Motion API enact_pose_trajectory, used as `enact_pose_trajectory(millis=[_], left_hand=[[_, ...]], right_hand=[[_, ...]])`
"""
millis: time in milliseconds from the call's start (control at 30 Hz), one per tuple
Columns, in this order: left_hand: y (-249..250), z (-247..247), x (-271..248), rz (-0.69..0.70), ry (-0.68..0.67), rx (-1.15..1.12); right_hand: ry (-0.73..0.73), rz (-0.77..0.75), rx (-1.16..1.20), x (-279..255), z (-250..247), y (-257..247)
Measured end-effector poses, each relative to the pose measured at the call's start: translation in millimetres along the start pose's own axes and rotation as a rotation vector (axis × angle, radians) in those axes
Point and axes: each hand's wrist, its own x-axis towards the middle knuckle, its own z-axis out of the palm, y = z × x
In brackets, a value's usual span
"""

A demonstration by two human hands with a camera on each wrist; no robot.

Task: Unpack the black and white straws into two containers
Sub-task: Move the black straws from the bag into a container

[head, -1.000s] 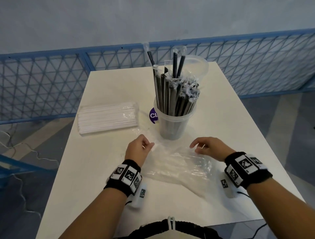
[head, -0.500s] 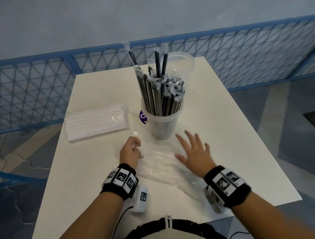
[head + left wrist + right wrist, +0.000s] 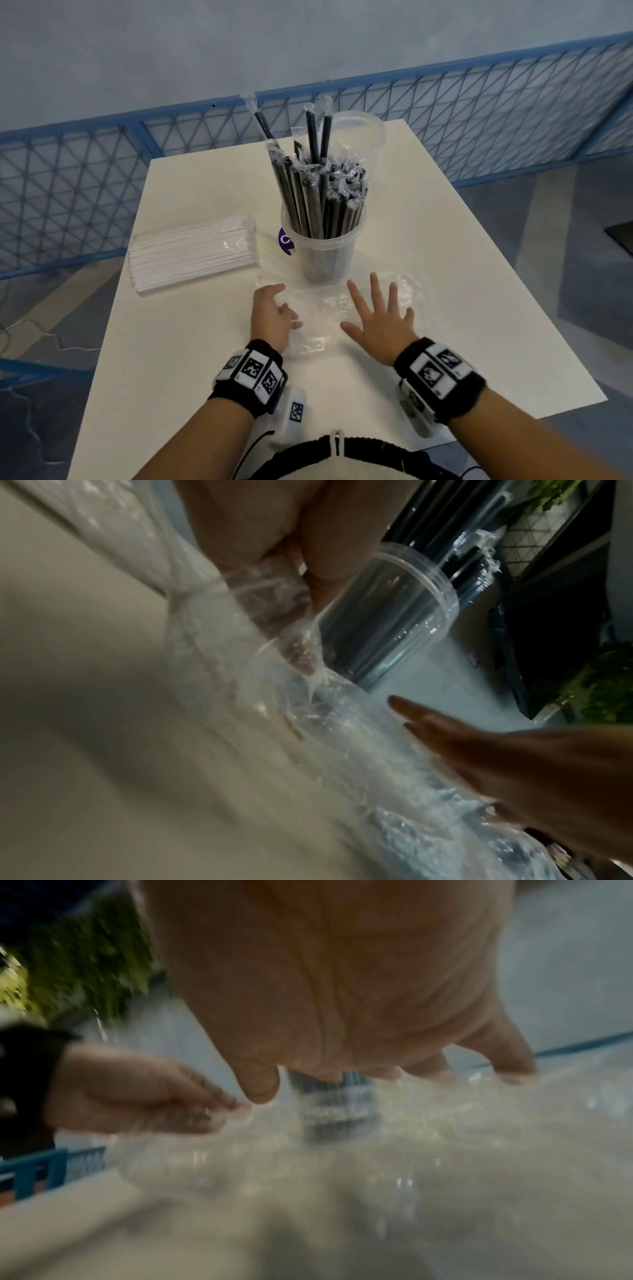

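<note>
Clear film of the empty straw bag (image 3: 346,308) looks limp and slippery; left hand (image 3: 272,317) seemingly pinches its edge, right hand (image 3: 382,320) flattens it. White straws (image 3: 193,251), still packed, lie left: light, stiff, gripped mid-bundle.

Left hand (image 3: 274,542) apparently pinching clear wrapper (image 3: 308,723) beside straw-filled cup (image 3: 394,610), right hand (image 3: 534,777) flat.
</note>
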Motion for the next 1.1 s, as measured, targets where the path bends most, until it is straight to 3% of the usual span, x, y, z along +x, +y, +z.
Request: enact_pose_trajectory(millis=[167, 367, 533, 600, 667, 700, 800, 867, 1100], left_hand=[[0.5, 0.2, -0.6, -0.009, -0.029, 0.079], [2.0, -5.2, 6.8, -0.128, -0.052, 0.126], [4.7, -16.5, 12.9, -0.051, -0.055, 0.713], [18.1, -6.6, 2.8, 0.115, -0.059, 0.961], [31.4, 14.9, -13.9, 0.304, -0.222, 1.126], [31.3, 26.3, -20.7, 0.334, -0.343, 1.202], [10.1, 45.4, -25.6, 0.159, -0.632, 1.354], [-11.5, 42.4, -20.7, 0.083, -0.674, 1.384], [-29.2, 17.0, -7.5, 0.116, -0.699, 1.425]], right_hand=[[-0.108, 0.075, -0.058, 31.3, 22.2, 14.3], [-0.18, 0.1, -0.069, 41.2, 19.0, 38.1], [-0.222, 0.193, 0.003, 42.2, 12.5, 48.7], [-0.233, 0.213, 0.018, 43.5, 13.4, 48.5], [-0.245, 0.227, 0.026, 46.2, 14.8, 46.7], [-0.25, 0.234, 0.026, 47.6, 15.5, 46.0], [-0.248, 0.242, 0.026, 49.8, 16.5, 46.9], [-0.235, 0.228, 0.033, 49.0, 17.6, 47.9], [-0.206, 0.183, 0.031, 45.0, 16.1, 61.7]])
